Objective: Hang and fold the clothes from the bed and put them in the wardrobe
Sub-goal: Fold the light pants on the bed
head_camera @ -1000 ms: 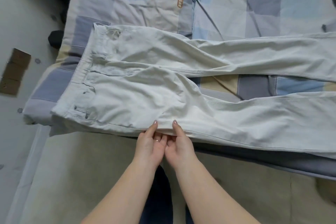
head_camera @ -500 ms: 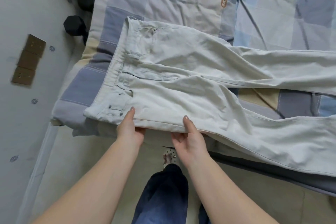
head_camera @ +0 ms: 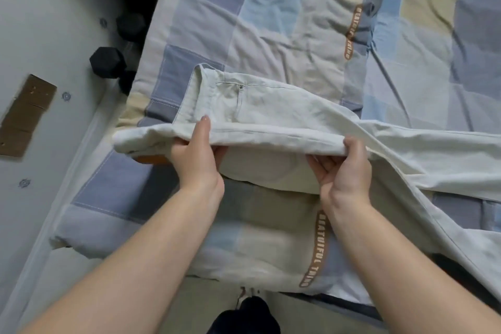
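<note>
I am gripping the trousers (head_camera: 284, 106) with my left hand (head_camera: 196, 154) and right hand (head_camera: 344, 171), lifting their near side near the bed's (head_camera: 271, 22) front edge.

A bed (head_camera: 284, 16) fills most of the view, covered by a checked quilt (head_camera: 206, 3) in blue, grey, cream and pale yellow squares. A strip with brown letters runs down the quilt below the right hand (head_camera: 344, 171). Pale trousers (head_camera: 298, 106) lie on the quilt, past both hands, with the legs going off beyond the right hand. Off past the left hand (head_camera: 196, 156), on the pale floor (head_camera: 40, 22), sit black dumbbells (head_camera: 108, 62) and a brown cardboard piece (head_camera: 24, 116)
</note>
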A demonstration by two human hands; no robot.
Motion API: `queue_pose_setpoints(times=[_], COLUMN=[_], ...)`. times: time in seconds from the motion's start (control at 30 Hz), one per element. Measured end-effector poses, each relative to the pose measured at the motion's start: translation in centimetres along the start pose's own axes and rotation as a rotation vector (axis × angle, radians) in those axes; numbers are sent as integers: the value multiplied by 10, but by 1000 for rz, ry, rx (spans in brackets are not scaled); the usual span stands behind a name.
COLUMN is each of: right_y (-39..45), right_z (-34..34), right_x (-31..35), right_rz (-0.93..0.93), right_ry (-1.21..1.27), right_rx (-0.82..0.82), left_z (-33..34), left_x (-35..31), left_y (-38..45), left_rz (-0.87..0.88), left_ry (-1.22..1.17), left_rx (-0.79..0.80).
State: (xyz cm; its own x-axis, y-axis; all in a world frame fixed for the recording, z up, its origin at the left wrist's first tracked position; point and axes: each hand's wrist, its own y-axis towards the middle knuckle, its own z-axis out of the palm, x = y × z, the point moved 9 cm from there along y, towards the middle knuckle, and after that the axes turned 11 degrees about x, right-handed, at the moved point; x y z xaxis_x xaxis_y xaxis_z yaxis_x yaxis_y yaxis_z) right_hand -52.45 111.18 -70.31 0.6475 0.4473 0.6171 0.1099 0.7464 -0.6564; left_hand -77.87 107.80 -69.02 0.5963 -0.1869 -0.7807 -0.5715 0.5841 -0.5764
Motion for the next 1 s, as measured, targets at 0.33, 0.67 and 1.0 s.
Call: queue_pose_setpoints(times=[0.33, 0.67, 1.0], right_y=[155, 159, 68], right_z=[51, 36, -165], right_x=[3, -7, 93], right_rz=[101, 206, 133], right_ry=[-161, -365, -554], right_rx=[93, 279, 110], left_z=[95, 104, 172], left_x=[17, 50, 153], left_y=[148, 150, -35], left_rz=[-78, -152, -267], left_ry=[330, 627, 627], left_rx=[88, 257, 586])
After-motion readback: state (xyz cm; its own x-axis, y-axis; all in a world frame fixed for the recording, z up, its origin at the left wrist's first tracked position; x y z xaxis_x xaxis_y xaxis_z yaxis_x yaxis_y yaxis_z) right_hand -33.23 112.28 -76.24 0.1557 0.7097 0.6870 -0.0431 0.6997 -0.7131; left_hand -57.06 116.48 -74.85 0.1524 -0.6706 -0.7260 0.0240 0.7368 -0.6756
